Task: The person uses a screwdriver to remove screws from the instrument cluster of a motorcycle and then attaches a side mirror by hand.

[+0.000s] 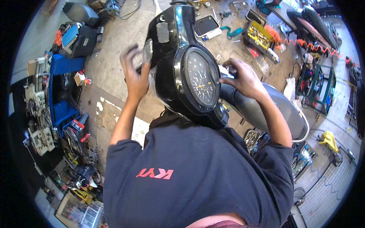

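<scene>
Nearest is the person's dark shirt (201,163). Beyond it, in the middle, stands the black cover (165,78), with 1 round dial (201,79) on its right part. The left hand (137,78) is at the cover's left side, half open with curved fingers; I cannot tell if it touches. The right hand (246,79), at the right side, is nearly closed on 1 small pale piece (225,71). To the right is the grey seat (262,104). Far on the floor lies 1 green strap (234,33).
</scene>
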Demonstrator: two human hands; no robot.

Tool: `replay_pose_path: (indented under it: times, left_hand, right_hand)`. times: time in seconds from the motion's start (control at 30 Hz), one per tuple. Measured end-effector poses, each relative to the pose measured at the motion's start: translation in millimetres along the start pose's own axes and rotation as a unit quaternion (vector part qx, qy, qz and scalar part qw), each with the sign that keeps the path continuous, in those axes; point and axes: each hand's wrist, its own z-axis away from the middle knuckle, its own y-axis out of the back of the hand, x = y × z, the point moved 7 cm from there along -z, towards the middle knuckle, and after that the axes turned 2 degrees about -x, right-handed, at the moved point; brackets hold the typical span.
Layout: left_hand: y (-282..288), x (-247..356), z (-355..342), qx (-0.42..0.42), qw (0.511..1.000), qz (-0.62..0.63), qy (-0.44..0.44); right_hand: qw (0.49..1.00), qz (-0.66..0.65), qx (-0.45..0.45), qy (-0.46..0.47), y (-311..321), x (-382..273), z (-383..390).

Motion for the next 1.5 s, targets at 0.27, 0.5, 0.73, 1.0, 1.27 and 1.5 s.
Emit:
replay_pose_path:
  times: [0.27, 0.5, 0.73, 1.0, 1.27, 1.5]
  left_hand:
    - [-38, 77, 48, -0.169, 0.949, -0.049, -0.263]
    - [-60, 102, 67, -0.276, 0.851, -0.147, -0.422]
    - [-65, 108, 79, -0.266, 0.836, -0.198, -0.437]
    - [-67, 110, 78, -0.282, 0.819, -0.226, -0.445]
    - [-70, 109, 80, -0.253, 0.829, -0.226, -0.444]
    - [-68, 111, 84, -0.232, 0.827, -0.242, -0.452]
  right_hand:
    - [0.768, -0.605, 0.206, 0.033, 55, 41, 87]
    - [0.693, -0.668, 0.238, 0.131, 22, 38, 94]
    - [0.681, -0.689, 0.234, 0.08, -17, 56, 86]
    - [0.687, -0.673, 0.251, 0.108, -22, 58, 79]
    - [0.686, -0.664, 0.253, 0.159, -22, 62, 71]
    - [0.756, -0.581, 0.208, 0.218, -22, 67, 66]
